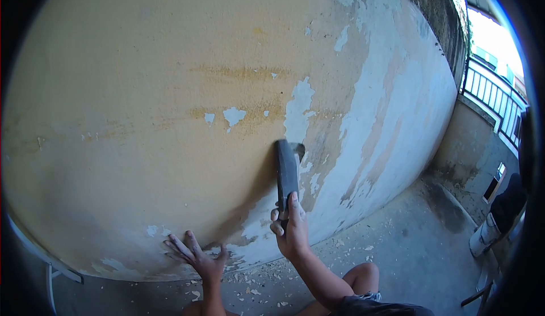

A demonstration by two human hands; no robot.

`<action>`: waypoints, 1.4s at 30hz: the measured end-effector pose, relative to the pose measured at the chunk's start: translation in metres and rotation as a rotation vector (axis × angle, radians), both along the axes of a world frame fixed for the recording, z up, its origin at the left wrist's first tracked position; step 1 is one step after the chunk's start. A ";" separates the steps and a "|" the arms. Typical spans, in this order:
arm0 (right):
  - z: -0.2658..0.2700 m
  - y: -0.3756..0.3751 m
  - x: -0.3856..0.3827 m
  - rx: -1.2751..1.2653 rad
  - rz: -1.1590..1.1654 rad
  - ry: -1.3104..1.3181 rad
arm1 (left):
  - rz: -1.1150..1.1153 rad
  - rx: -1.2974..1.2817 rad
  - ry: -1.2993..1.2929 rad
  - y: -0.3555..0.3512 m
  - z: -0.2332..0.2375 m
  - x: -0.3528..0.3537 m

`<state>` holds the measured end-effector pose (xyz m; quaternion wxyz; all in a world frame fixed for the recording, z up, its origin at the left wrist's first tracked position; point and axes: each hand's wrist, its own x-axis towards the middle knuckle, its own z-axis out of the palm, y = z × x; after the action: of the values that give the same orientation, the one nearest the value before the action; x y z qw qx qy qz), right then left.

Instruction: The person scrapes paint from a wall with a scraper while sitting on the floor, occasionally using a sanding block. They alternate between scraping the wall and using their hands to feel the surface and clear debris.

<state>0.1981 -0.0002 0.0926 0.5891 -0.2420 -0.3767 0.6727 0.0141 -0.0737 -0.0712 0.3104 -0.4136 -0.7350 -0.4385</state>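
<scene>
My right hand (290, 228) is closed around the handle of a dark, flat scraper (287, 171), thumb laid along it. The tool points up the wall (142, 174), its upper end at the edge of a bare whitish patch (297, 109) in the yellowish paint. A curled, greyish piece shows beside its top right corner. Lower and to the left, my left hand (201, 260) rests against the wall with fingers spread, holding nothing. Peeled, pale areas of the wall (397, 106) lie to the right of the scraper.
Paint flakes (252, 290) are scattered on the grey floor (392, 248) along the wall's foot. A whitish bucket (485, 235) stands at the right, with something dark above it. A metal frame (50, 276) is at lower left, and a railing (494, 95) tops the low wall at right.
</scene>
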 end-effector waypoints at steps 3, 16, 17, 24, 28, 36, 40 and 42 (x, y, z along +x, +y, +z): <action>0.057 0.018 -0.003 0.180 -0.034 0.015 | -0.097 0.046 -0.070 0.001 -0.002 0.001; 0.102 0.023 -0.001 0.223 -0.022 0.015 | -0.060 0.041 -0.029 -0.001 -0.002 -0.001; 0.115 0.027 -0.001 0.225 -0.010 0.038 | -0.056 0.036 -0.039 0.000 -0.003 -0.001; -0.036 -0.009 -0.017 0.014 -0.010 -0.198 | 0.008 -0.021 -0.046 -0.002 -0.005 -0.001; -0.074 -0.016 -0.015 0.027 -0.108 -0.330 | -0.071 -0.046 -0.057 -0.005 0.000 -0.002; -0.001 -0.005 -0.021 0.059 0.057 -0.119 | -0.107 0.091 -0.087 0.005 -0.006 -0.001; -0.167 -0.044 -0.027 -0.151 0.050 -0.205 | -0.068 0.026 -0.053 0.004 -0.004 -0.005; -0.180 -0.045 -0.028 -0.173 -0.007 -0.224 | -0.140 0.043 -0.100 0.001 -0.010 -0.007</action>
<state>0.1697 -0.0448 -0.0877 0.5228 -0.3665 -0.3800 0.6694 0.0074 -0.0731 -0.0811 0.2506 -0.4348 -0.7094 -0.4949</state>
